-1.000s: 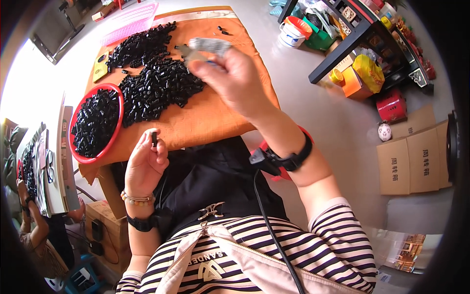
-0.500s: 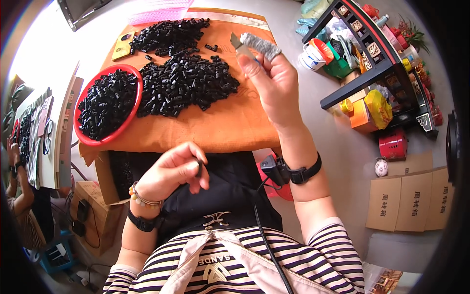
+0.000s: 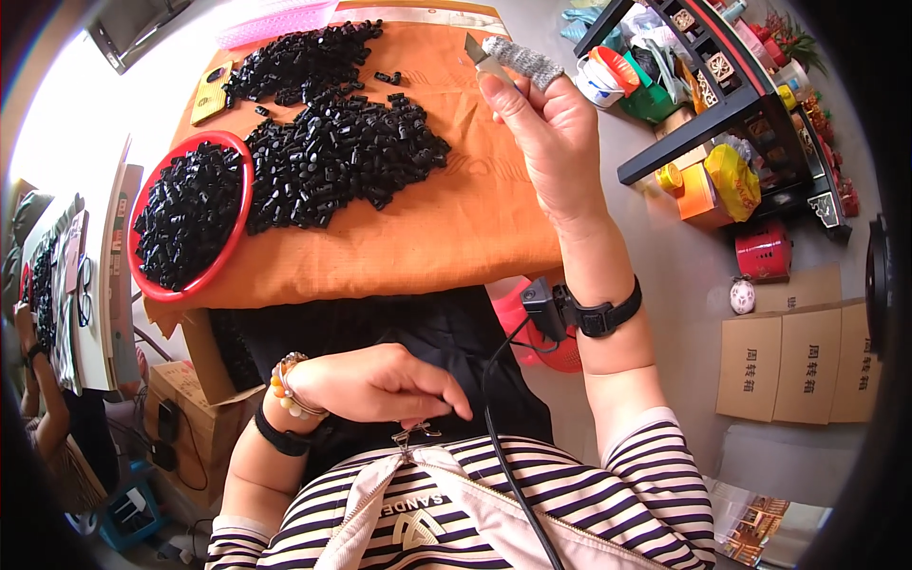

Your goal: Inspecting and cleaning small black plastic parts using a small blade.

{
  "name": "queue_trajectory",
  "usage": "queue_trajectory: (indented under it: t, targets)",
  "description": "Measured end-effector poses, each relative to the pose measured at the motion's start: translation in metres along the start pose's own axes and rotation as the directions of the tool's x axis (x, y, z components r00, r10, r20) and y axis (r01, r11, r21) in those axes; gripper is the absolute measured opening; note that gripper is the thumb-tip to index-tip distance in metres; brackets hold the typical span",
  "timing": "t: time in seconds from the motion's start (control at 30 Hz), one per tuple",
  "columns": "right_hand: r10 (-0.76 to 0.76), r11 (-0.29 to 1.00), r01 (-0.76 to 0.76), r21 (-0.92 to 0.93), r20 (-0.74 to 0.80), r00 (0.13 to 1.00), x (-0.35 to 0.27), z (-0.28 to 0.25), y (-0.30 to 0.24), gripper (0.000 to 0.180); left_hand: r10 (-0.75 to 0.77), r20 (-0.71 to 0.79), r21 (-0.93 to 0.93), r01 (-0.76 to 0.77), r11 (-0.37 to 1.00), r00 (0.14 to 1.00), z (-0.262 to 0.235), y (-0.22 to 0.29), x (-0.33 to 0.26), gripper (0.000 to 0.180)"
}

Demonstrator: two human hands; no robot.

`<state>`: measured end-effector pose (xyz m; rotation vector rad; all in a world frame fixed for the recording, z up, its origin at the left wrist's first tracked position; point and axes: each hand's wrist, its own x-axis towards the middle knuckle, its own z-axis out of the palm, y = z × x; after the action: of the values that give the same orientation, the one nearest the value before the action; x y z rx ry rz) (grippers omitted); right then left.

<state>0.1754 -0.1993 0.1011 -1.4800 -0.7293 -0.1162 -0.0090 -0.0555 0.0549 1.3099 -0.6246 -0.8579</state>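
My right hand (image 3: 551,133) is raised above the right side of the orange-covered table and grips a craft knife (image 3: 490,63), its angled blade pointing up and left. A grey knitted finger cover (image 3: 522,63) is on the index finger. Low over my dark lap, my left hand (image 3: 385,382) is turned palm down. Its index finger is stretched to the right, the thumb apart below it, and no black part shows in it; the palm side is hidden. Beyond, small black cylindrical parts (image 3: 332,157) lie heaped on the orange cloth (image 3: 399,247), beside a red basin (image 3: 250,180) full of the same parts.
A yellow box (image 3: 211,93) and a pink basket (image 3: 275,21) stand at the table's far left. A black cable (image 3: 494,418) hangs down my front. On the right are a dark wooden stand (image 3: 693,142) and flat cardboard cartons (image 3: 807,366). Another person's arm (image 3: 47,404) shows far left.
My left hand has dropped toward my lap and turned palm down; the small black part it pinched is no longer visible. My right hand, still holding the knife, has shifted slightly right.
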Motion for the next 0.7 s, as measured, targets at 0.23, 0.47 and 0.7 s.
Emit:
queue_trajectory:
  t: [0.23, 0.47, 0.7]
  targets:
    - [0.116, 0.993, -0.116, -0.001, -0.021, 0.993, -0.022, -0.029, 0.004, 0.032, 0.066, 0.169, 0.156, -0.093, 0.983, 0.983, 0.002, -0.003, 0.025, 0.032]
    - [0.553, 0.814, -0.435, -0.386, 0.285, 0.783, -0.092, -0.115, -0.007, 0.024, 0.029, -0.27, 0.068, -0.011, 0.998, 0.963, -0.011, 0.027, 0.038, 0.049]
    - [0.52, 0.849, -0.456, -0.268, 0.578, 0.629, -0.164, -0.074, -0.002, 0.025, -0.006, -0.158, 0.099, 0.022, 0.995, 0.987, -0.001, 0.049, 0.093, 0.05]
